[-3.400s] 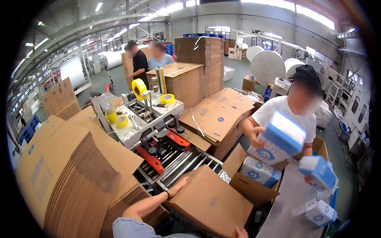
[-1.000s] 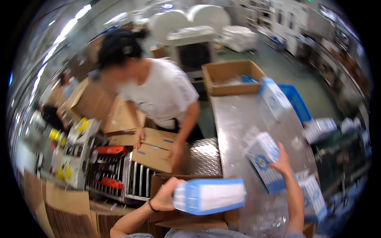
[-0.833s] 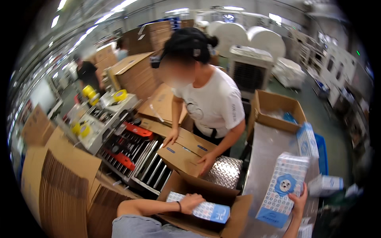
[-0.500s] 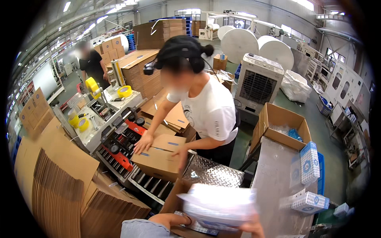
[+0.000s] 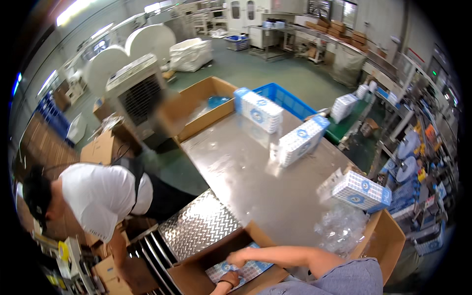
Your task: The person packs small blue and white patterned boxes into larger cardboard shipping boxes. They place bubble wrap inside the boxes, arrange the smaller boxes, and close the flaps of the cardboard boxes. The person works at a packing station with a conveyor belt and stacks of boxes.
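A brown carton (image 5: 194,281) stands low in front of me with its flaps up. Inside it lie blue-and-white patterned packs (image 5: 250,272), flat and side by side. My left hand (image 5: 229,278), with a dark band at its wrist, is closed at a pack inside the carton. Reaching in from the right, my right hand (image 5: 239,257) has its fingers curled at the top of the same pack. The two hands are close together, and their fingertips are partly hidden.
A metal table (image 5: 236,162) adjoins the carton, bearing an upright pack (image 5: 259,110), another pack (image 5: 302,141) and a third (image 5: 361,191). Clear plastic film (image 5: 342,228) lies near an open box (image 5: 388,236). A co-worker (image 5: 105,189) bends over rollers (image 5: 152,250) at left. Beyond sits a blue crate (image 5: 285,98).
My view has swung right. The stack of packs held above the carton is now down inside it, with both hands there. The co-worker now bends lower, at the left of the view.
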The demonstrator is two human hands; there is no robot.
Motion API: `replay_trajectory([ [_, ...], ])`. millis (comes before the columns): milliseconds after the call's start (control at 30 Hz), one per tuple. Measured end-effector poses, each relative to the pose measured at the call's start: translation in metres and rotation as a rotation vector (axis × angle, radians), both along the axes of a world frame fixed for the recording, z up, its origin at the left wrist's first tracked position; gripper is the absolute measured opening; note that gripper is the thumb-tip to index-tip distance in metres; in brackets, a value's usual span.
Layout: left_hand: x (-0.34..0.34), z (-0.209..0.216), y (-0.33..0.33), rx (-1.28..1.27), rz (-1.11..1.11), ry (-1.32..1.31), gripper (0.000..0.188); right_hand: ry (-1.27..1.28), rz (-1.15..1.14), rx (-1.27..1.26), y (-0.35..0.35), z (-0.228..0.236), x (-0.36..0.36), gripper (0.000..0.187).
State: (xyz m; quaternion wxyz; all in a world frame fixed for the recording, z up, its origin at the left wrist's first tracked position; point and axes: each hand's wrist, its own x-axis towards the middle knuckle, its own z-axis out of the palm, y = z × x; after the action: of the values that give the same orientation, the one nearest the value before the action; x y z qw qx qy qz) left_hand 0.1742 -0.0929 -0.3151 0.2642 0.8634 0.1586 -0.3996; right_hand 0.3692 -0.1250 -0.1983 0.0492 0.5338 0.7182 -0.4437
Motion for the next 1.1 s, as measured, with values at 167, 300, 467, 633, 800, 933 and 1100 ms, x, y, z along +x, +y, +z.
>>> replay_trajectory([
  [167, 0.021, 0.094, 0.006, -0.255, 0.218, -0.426, 0.038, 0.546, -0.882, 0.188, -0.044, 0.13, 0.22, 0.037],
  [300, 0.043, 0.218, -0.006, -0.361, 0.402, -0.587, 0.03, -1.051, -1.059, 0.672, -0.128, 0.146, 0.433, 0.097],
  [467, 0.148, 0.299, -0.018, -0.318, 0.251, -0.942, 0.027, -0.877, -0.947, 0.186, -0.135, 0.11, 0.468, 0.099],
  [633, 0.305, 0.268, -0.036, 0.445, -0.098, -1.05, 0.103, -0.211, -0.505, 0.553, -0.112, 0.116, 0.335, 0.085],
  [800, 0.369, 0.251, -0.025, 0.377, -0.067, -0.529, 0.108, -0.678, -0.914, 0.89, -0.141, 0.127, 0.428, 0.046],
  [933, 0.355, 0.274, -0.035, 0.445, -0.427, -0.864, 0.103, -1.392, -0.969, 0.928, -0.234, 0.108, 0.541, 0.064],
  [1100, 0.276, 0.36, 0.002, 0.333, -0.11, -1.149, 0.091, -0.733, -0.862, 0.391, -0.144, 0.069, 0.486, 0.112],
])
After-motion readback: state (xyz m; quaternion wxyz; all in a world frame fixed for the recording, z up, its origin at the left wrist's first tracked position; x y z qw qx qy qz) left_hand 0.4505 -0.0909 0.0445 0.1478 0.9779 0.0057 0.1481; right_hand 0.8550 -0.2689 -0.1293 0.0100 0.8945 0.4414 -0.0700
